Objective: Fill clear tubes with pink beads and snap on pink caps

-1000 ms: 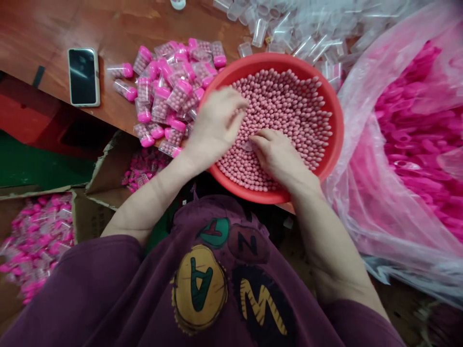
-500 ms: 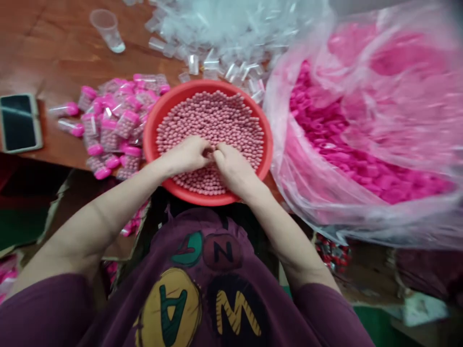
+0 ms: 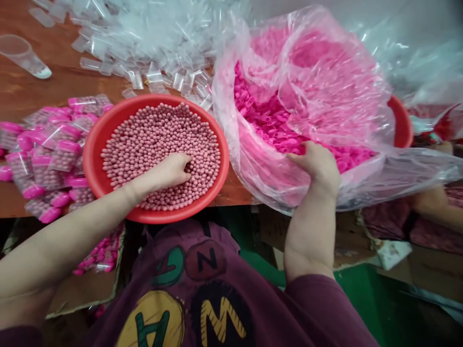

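Clear plastic bag sits just right of red basin. Right hand, nearer the bag, at its front opening: thumb spread, hold unseen. Left hand half-curled in basin, contents unclear. Pink caps lie ahead-left of right hand, axes jumbled; beads under left.

Head camera, facing forward and down over the wearer's own front.
The lens sits high at six o'clock, directly above the purple shirt, which fills the lower edge at close range; the view slopes outward over the tabletop, taking in the red basin near nine o'clock, the pink-filled bag near two, and the clear tubes, farther off, at eleven.
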Demonstrator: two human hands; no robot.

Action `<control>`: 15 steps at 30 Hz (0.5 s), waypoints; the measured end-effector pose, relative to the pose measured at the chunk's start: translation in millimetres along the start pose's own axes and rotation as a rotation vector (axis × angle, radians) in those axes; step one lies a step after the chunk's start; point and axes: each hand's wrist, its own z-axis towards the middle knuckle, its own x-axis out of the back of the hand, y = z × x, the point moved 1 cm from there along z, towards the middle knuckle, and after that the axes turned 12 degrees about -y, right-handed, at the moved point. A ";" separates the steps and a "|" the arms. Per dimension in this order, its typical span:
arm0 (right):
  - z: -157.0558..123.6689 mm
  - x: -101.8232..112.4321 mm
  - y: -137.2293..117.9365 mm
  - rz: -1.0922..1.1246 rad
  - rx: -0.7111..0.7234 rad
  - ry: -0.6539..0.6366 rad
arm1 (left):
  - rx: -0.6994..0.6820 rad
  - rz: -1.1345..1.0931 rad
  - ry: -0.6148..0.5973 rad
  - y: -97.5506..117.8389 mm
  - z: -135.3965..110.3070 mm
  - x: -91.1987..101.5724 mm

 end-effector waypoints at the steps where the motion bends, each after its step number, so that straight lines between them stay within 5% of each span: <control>1: -1.6 -5.4 0.0 -0.018 0.021 -0.031 | -0.012 -0.111 -0.012 2.7 0.2 2.0; 5: 5.0 -30.7 -27.3 -0.083 0.115 -0.053 | -0.141 -0.631 0.051 4.6 -10.8 10.4; 8: 28.1 -46.4 -40.1 -0.026 0.041 -0.041 | -0.198 -0.914 0.145 -2.3 -26.7 13.4; 12: 54.8 -62.2 -30.0 0.127 -0.033 -0.006 | -0.193 -1.225 0.164 -14.5 -53.4 8.6; 15: 59.8 -67.9 -16.0 0.177 0.111 0.125 | -0.170 -1.417 0.155 -18.9 -71.7 1.4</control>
